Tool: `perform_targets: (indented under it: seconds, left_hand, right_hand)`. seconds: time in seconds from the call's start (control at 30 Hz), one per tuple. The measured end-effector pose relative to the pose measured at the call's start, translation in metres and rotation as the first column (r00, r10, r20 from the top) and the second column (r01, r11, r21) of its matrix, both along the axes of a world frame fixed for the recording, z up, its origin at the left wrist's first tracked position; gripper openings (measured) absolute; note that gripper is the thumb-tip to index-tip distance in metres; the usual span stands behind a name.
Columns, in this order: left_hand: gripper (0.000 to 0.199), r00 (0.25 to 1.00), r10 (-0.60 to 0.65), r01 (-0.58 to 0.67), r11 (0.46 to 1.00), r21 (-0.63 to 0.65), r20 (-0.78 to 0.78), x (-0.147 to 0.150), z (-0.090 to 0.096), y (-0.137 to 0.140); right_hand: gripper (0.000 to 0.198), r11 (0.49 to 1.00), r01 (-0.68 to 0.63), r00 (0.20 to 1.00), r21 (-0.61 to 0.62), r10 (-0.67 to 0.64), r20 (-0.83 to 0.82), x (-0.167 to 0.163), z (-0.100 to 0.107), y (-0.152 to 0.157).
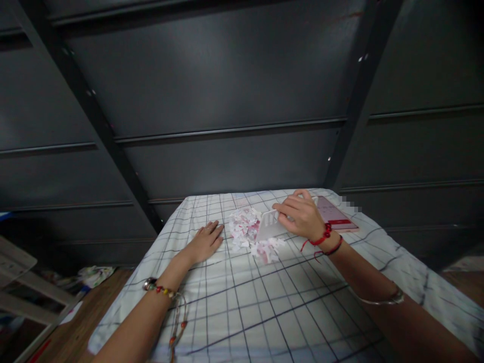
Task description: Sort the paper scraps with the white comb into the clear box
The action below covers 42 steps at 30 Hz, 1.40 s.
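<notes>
Open cloth on the near side, clutter and a wall on the far side.
Between the two forearms, the checked cloth (242, 312) offers a broad bare approach up to the paper scraps (244, 227). Only a narrow strip separates the scraps from the fingers of the left hand (206, 242), which lies flat on the cloth. On the scraps' other side, the upright white piece (267, 226) in the right hand (300, 214) blocks a low sideways pass, and the pink-edged device (335, 214) lies just beyond that hand. Past the far edge, the dark panelled wall (230, 164) limits forward reach.
</notes>
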<state>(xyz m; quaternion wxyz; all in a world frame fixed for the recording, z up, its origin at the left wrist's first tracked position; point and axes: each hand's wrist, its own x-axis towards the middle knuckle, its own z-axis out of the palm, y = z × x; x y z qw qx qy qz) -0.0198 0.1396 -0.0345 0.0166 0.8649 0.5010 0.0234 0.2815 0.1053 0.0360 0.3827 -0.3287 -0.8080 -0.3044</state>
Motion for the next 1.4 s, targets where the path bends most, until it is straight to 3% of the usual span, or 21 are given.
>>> perform_targets:
  seconds: [0.2, 0.57, 0.73, 0.9, 1.07, 1.2, 1.4]
  left_hand:
    - [0.051, 1.000, -0.002, 0.002, 1.000, 0.001, -0.016, 0.000, 0.001, -0.001]
    - [0.051, 1.000, -0.025, 0.025, 0.999, 0.020, -0.015, 0.000, 0.000, 0.002]
    - [0.050, 0.999, -0.035, 0.035, 0.999, 0.036, -0.008, -0.001, -0.001, 0.002]
    - [0.051, 0.999, -0.042, 0.041, 0.998, 0.050, 0.008, -0.002, -0.003, 0.003]
    - [0.051, 0.999, -0.032, 0.032, 0.999, 0.043, -0.011, -0.002, -0.003, 0.003]
    - [0.051, 0.999, -0.034, 0.034, 0.998, 0.044, 0.009, -0.002, -0.005, 0.004]
    - [0.052, 0.999, -0.044, 0.044, 0.997, 0.056, -0.009, -0.003, -0.007, 0.006]
  right_hand:
    - [0.021, 0.998, 0.060, 0.998, 0.010, -0.060, -0.014, 0.004, 0.000, 0.000]
    - [0.020, 0.994, -0.110, 0.994, 0.016, 0.111, -0.021, -0.001, 0.005, -0.003]
    - [0.020, 0.999, -0.018, 1.000, 0.031, 0.017, 0.013, -0.001, 0.000, 0.001]
    - [0.020, 0.999, -0.021, 0.999, 0.036, 0.023, -0.045, 0.008, 0.003, 0.004]
    - [0.020, 0.999, 0.015, 0.997, -0.039, -0.013, 0.072, 0.023, 0.009, 0.005]
    - [0.021, 0.993, 0.029, 0.999, -0.110, -0.024, 0.040, 0.036, 0.012, 0.007]
    - [0.022, 0.946, -0.023, 0.997, -0.323, 0.045, 0.060, 0.037, 0.013, 0.007]
